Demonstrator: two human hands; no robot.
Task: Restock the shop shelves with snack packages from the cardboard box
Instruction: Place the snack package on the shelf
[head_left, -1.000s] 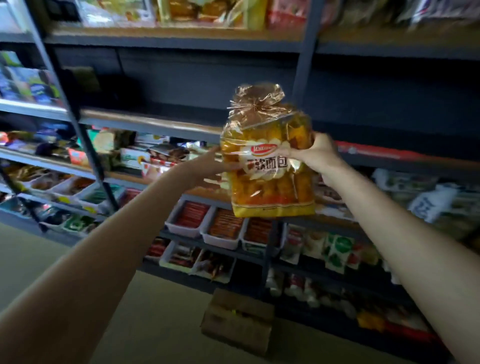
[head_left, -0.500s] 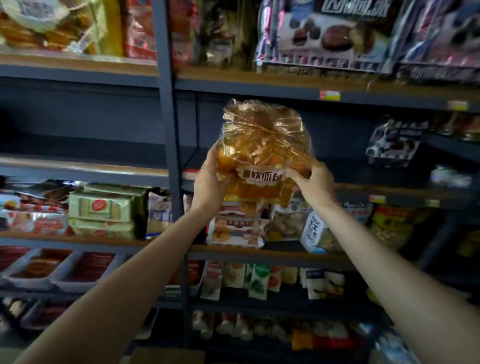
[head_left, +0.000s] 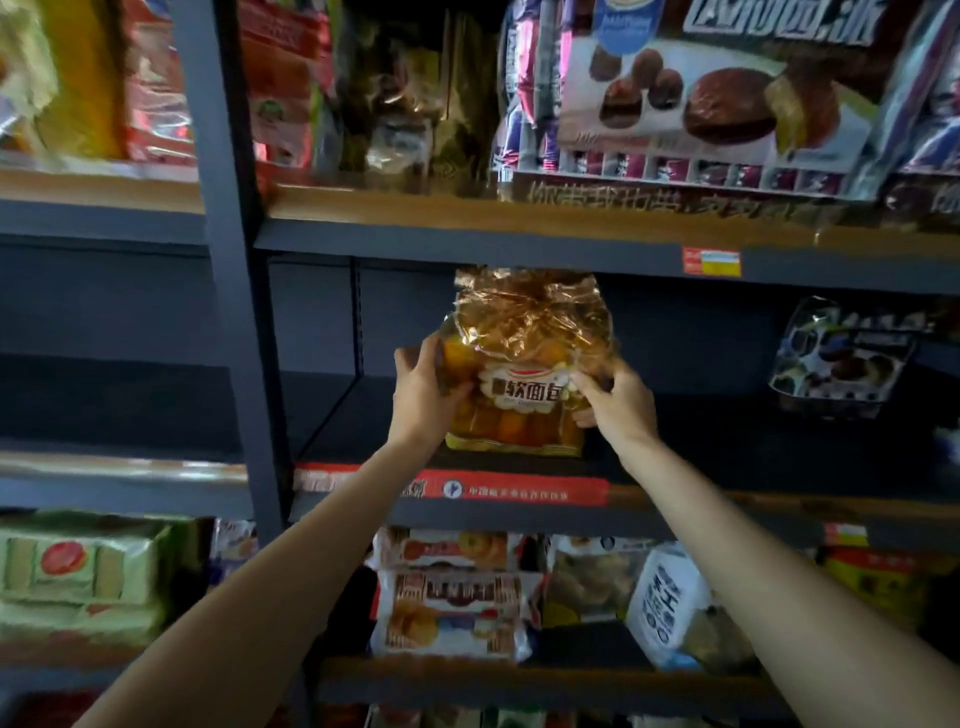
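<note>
- Nearest, two bare forearms reach up from the bottom corners toward the middle shelf (head_left: 675, 467), a dark board with a red label strip along its front edge.
- The left hand (head_left: 423, 397) curls its fingers round the left side of the clear, crinkly plastic bag of golden-yellow bread pieces (head_left: 519, 384), thumb on the front.
- The right hand (head_left: 615, 402) grips the bag's right side, fingertips pinching the plastic beside its white label.
- The bag stands upright between both hands, its bottom at the shelf's front edge, apparently resting there; its gathered top reaches near the shelf above.
- Farther right on the same shelf, well apart, sits a dark patterned snack pack (head_left: 844, 358).
</note>
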